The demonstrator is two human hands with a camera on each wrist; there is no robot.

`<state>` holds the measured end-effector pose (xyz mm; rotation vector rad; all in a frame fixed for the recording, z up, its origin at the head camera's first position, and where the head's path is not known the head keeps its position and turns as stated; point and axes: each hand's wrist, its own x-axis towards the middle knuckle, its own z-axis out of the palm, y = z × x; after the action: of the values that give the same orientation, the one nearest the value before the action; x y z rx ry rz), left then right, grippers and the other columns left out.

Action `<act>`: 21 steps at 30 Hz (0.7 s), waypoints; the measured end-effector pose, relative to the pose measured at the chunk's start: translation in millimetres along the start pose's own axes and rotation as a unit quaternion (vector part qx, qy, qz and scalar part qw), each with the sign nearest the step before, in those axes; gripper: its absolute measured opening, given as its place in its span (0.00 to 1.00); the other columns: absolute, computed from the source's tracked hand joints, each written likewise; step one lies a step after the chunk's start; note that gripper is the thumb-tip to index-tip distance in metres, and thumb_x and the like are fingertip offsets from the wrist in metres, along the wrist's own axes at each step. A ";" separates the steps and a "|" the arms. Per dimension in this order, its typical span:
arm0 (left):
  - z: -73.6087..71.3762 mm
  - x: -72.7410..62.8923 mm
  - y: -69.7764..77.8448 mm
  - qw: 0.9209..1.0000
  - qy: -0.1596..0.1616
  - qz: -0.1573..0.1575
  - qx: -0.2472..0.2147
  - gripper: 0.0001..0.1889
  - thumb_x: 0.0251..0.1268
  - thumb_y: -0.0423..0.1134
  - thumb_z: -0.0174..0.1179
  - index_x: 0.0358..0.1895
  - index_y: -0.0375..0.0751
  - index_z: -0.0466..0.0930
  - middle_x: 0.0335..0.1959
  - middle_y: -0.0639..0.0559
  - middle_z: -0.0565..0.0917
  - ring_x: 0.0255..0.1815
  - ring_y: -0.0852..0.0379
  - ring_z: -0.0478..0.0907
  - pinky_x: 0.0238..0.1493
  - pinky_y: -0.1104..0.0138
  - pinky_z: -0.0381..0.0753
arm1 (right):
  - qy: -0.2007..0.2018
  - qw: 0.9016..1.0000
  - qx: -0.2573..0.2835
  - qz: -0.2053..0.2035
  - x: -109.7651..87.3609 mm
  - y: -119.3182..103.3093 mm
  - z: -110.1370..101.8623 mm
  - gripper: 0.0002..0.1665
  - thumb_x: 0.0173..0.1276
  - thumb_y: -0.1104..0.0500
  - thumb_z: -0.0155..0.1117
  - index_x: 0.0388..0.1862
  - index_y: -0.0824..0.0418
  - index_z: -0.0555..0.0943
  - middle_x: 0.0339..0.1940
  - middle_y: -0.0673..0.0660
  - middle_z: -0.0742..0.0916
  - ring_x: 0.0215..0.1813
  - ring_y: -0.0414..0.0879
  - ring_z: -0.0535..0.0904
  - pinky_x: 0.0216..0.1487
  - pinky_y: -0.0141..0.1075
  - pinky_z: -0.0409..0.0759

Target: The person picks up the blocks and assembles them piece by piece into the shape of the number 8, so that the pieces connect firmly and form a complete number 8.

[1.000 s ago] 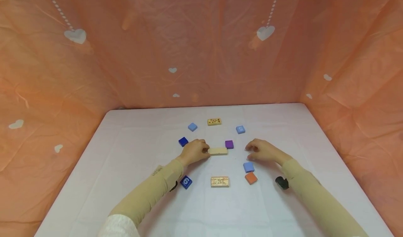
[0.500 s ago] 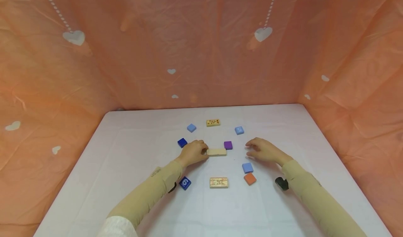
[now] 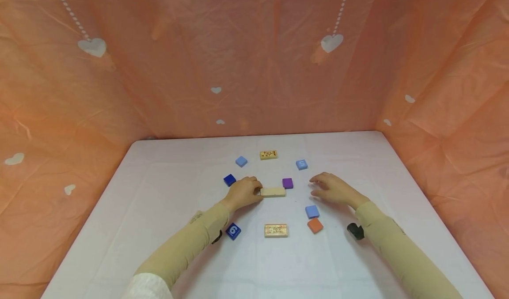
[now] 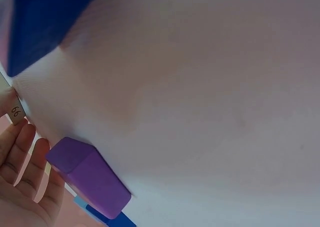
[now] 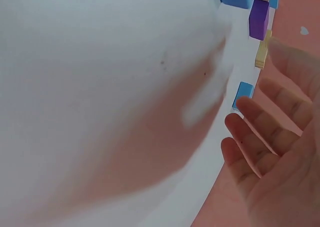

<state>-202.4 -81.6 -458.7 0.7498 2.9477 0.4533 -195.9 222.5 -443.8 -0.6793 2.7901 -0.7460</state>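
Note:
My left hand (image 3: 243, 191) pinches the left end of a plain pale wooden domino (image 3: 273, 192) in the middle of the table. In the left wrist view, thumb and forefinger meet at the end of that domino (image 4: 16, 110), which bears a double-digit mark. A purple tile (image 3: 287, 183) lies just behind its right end. My right hand (image 3: 333, 189) hovers to the right with fingers loosely bent and apart, holding nothing. The right wrist view shows its palm side, fingers spread. Nearest in front of it lies a light blue tile (image 3: 312, 211), with an orange tile (image 3: 315, 225) touching or almost touching it.
Patterned wooden dominoes lie at the back (image 3: 268, 155) and front (image 3: 276, 230). Dark blue tiles lie by the left hand (image 3: 229, 180) and forearm (image 3: 233, 231). Light blue tiles (image 3: 241, 161) (image 3: 301, 164) lie farther back. An orange curtain (image 3: 254, 69) surrounds the white table (image 3: 159, 166).
The head view has shifted slightly. My left hand keeps its pinch on the domino in the same place, and my right hand has drifted very slightly away to the right, still holding nothing.

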 end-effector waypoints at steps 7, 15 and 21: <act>-0.6 -1.1 0.4 1.000 -0.007 -0.007 -0.007 0.18 0.52 0.47 0.67 0.45 0.43 0.83 0.34 0.54 0.81 0.31 0.61 0.69 0.37 0.68 0.73 | -0.023 0.999 0.022 0.022 -4.7 2.5 -2.1 0.25 0.60 0.53 0.66 0.54 0.62 0.77 0.49 0.59 0.81 0.50 0.52 0.76 0.55 0.49 0.74; -2.9 -4.0 -1.0 1.000 -0.004 -0.009 -0.018 0.18 0.52 0.48 0.67 0.44 0.42 0.83 0.34 0.54 0.80 0.32 0.61 0.70 0.40 0.67 0.75 | -0.067 0.996 0.046 0.027 -11.1 3.6 -0.2 0.23 0.57 0.55 0.68 0.51 0.58 0.78 0.42 0.52 0.81 0.43 0.46 0.72 0.45 0.38 0.73; -3.9 -4.8 -1.5 1.000 0.001 -0.003 -0.026 0.18 0.52 0.48 0.67 0.43 0.42 0.83 0.33 0.54 0.80 0.32 0.61 0.71 0.39 0.67 0.75 | -0.095 0.993 0.069 0.030 -16.1 1.3 2.4 0.20 0.55 0.56 0.70 0.47 0.57 0.78 0.41 0.50 0.81 0.41 0.45 0.71 0.44 0.37 0.71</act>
<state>-199.4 -86.3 -455.5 0.7356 2.9269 0.5274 -181.5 230.1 -445.8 -0.6039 2.5480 -0.8082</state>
